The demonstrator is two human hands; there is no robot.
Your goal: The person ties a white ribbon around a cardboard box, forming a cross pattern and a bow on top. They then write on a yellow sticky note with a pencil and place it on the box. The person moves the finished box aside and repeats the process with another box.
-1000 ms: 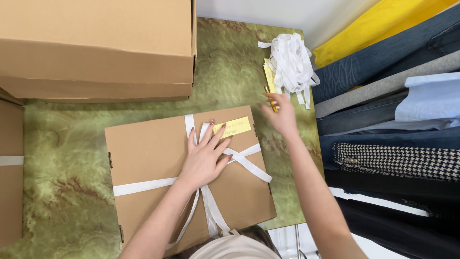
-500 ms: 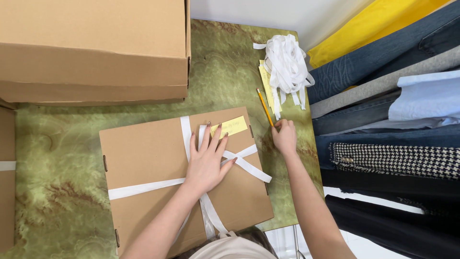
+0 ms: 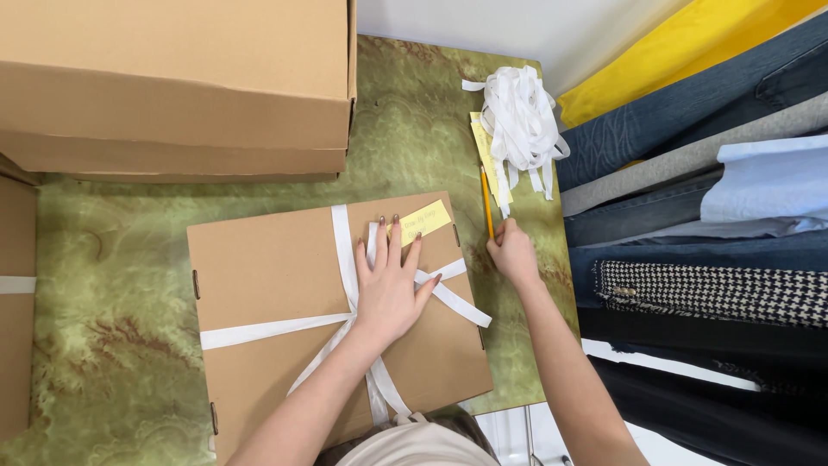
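A flat brown cardboard box (image 3: 267, 293) lies on the green marbled table (image 3: 112, 362), tied crosswise with white ribbon (image 3: 341, 250). My left hand (image 3: 390, 285) rests flat on the box lid over the ribbon crossing, fingers spread, fingertips beside a yellow note (image 3: 423, 222) stuck on the lid. My right hand (image 3: 512, 255) is just past the box's right edge, closed on the lower end of a yellow pencil (image 3: 487, 203) that points away from me.
A large cardboard box (image 3: 172, 86) stands at the back left, another box (image 3: 13, 302) at the left edge. A bundle of white ribbon (image 3: 520, 121) sits on yellow paper strips at the back right. Folded clothes (image 3: 707, 198) are stacked to the right.
My right hand has drawn back from near the ribbon bundle to the box's right edge and now holds the pencil. My left hand has stayed pressed on the lid.
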